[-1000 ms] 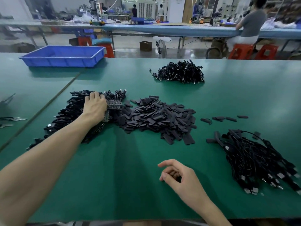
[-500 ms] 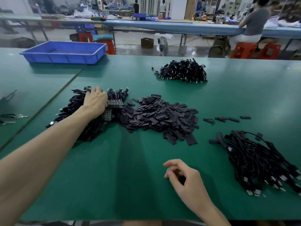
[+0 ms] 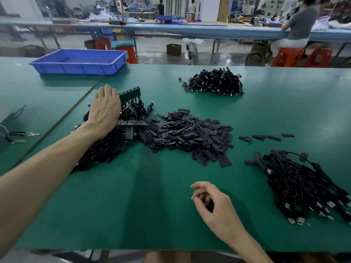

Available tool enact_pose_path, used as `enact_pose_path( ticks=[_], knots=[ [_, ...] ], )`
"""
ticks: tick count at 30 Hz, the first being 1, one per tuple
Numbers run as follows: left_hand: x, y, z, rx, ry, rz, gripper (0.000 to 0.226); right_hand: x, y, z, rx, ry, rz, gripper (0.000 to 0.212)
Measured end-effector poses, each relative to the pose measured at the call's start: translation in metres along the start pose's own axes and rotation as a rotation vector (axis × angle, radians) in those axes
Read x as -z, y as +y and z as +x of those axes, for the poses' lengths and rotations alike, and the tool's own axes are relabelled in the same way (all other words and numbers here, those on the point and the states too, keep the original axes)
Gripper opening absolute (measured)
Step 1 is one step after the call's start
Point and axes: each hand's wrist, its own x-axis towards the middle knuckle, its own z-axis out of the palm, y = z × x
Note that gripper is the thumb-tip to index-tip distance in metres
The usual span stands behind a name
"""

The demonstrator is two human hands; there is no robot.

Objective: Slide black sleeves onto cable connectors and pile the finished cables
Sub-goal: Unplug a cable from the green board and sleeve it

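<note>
A: Far left edge?

B: A set of keys [image 3: 28,134] lies flat on the counter [image 3: 133,196]. Beyond it, a blue tray [image 3: 76,62] sits at the far edge, well apart from the work.

A: Left hand?

B: The left hand [image 3: 104,109] reaches out over the left cable heap [image 3: 106,149], back of the hand up. The fingers are curled down and grasp a green strip [image 3: 131,93] of cable ends, which stands up past the fingertips. The forearm covers the near-left part of that heap.

A: Middle of the counter?

B: The black sleeves [image 3: 190,133] form a loose mound whose left side touches the cable heap. Far behind it is a separate far bundle [image 3: 214,82] of coiled cables, apart from everything else.

A: Right hand?

B: The right hand [image 3: 214,207] is near, low over bare counter, with its fingers curled inward. There is a dark patch under them, either shadow or a sleeve. I cannot tell whether it holds anything.

A: Right side?

B: A few loose sleeves [image 3: 266,137] lie in a short row. Nearer is the right cable pile [image 3: 303,185], with sleeved ends and metal plugs pointing near-right.

A: Background?

B: A seated person [image 3: 298,25] is at another bench, on red stools [image 3: 288,56].
</note>
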Motion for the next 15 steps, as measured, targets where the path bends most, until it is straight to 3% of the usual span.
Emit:
enact_pose_path(
  ticks=[6, 9, 15],
  knots=[
    [0.077, 0.013, 0.010, -0.048, 0.332, -0.118, 0.016, 0.000, 0.000, 0.000, -0.013, -0.004, 0.012, 0.027],
    [0.114, 0.033, -0.001, -0.096, 0.373, -0.226, 0.012, 0.001, 0.001, 0.000, -0.019, 0.020, 0.056, 0.025],
    [0.135, 0.067, -0.044, 0.025, -0.278, -0.867, 0.034, 0.007, 0.003, 0.002, -0.124, 0.178, 0.265, 0.025]
  ],
)
